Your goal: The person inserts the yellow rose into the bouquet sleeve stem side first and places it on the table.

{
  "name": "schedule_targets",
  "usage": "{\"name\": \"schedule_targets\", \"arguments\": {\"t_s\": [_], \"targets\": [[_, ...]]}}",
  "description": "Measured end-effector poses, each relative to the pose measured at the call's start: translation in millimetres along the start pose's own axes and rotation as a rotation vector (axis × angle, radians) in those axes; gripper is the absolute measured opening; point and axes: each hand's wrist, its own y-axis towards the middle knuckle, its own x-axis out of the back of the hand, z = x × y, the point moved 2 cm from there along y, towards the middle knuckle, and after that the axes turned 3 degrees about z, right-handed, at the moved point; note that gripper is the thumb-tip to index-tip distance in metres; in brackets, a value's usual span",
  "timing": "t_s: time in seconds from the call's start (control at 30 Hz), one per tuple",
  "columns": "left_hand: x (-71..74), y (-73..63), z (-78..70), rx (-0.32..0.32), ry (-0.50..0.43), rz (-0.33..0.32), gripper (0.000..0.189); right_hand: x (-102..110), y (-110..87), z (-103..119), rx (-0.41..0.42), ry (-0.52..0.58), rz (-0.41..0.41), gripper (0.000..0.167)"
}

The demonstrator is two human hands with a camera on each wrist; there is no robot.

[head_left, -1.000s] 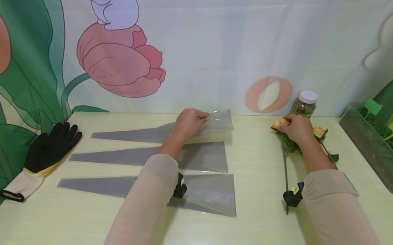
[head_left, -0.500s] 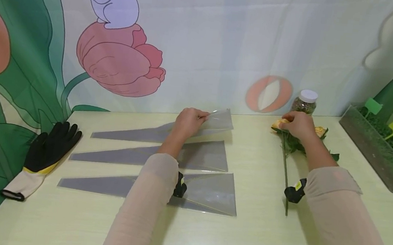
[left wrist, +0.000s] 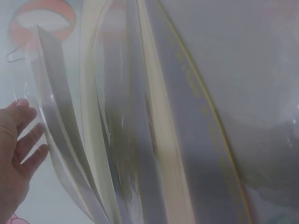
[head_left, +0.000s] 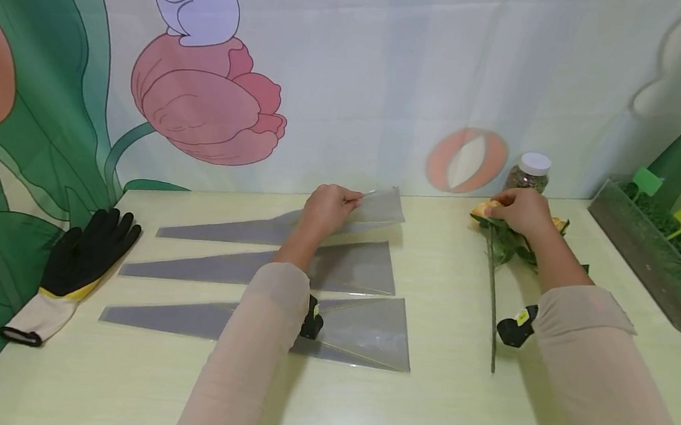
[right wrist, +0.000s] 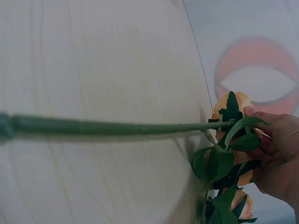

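Note:
My left hand [head_left: 327,209] pinches the upper edge of the farthest clear plastic flower sleeve [head_left: 384,205], whose wide end is lifted and parted. Two more tapered sleeves, a middle one [head_left: 359,267] and a front one [head_left: 374,328], lie flat below it. At the right, my right hand [head_left: 528,211] pinches an orange-yellow rose [head_left: 483,209] by its flower head. Its long green stem [right wrist: 117,129] points toward the wrist in the right wrist view. Beneath that hand are more roses [right wrist: 243,203] with green leaves, partly hidden by the hand and forearm.
A lidded jar [head_left: 533,171] stands behind the right hand against the printed backdrop. A clear planter of fake grass [head_left: 657,256] with coloured tags sits at the right edge. On the left lies a black and white work glove [head_left: 79,260].
My right hand and wrist have shifted slightly to the right, and the rose stem's lower end has swung a little left. The left hand keeps its hold on the sleeve.

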Motion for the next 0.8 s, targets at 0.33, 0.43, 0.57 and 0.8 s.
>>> {"name": "schedule_targets", "arguments": {"t_s": [0.33, 0.43, 0.57, 0.8], "targets": [[1.4, 0.5, 0.8, 0.01, -0.026, 0.002, 0.026, 2.2, -2.5, -1.0, -0.024, 0.048, -0.076, 0.034], [1.9, 0.6, 0.8, 0.019, -0.025, 0.005, 0.026, 2.6, -2.4, -1.7, -0.038, 0.054, -0.1, 0.03], [2.2, 1.3, 1.4, 0.023, -0.026, 0.008, 0.026, 1.3, -1.4, -2.5, -0.039, 0.028, -0.06, 0.036], [0.4, 1.6, 3.3, 0.03, -0.036, 0.02, 0.026, -4.5, 2.6, 4.0, 0.068, -0.201, 0.16, 0.062]]}}
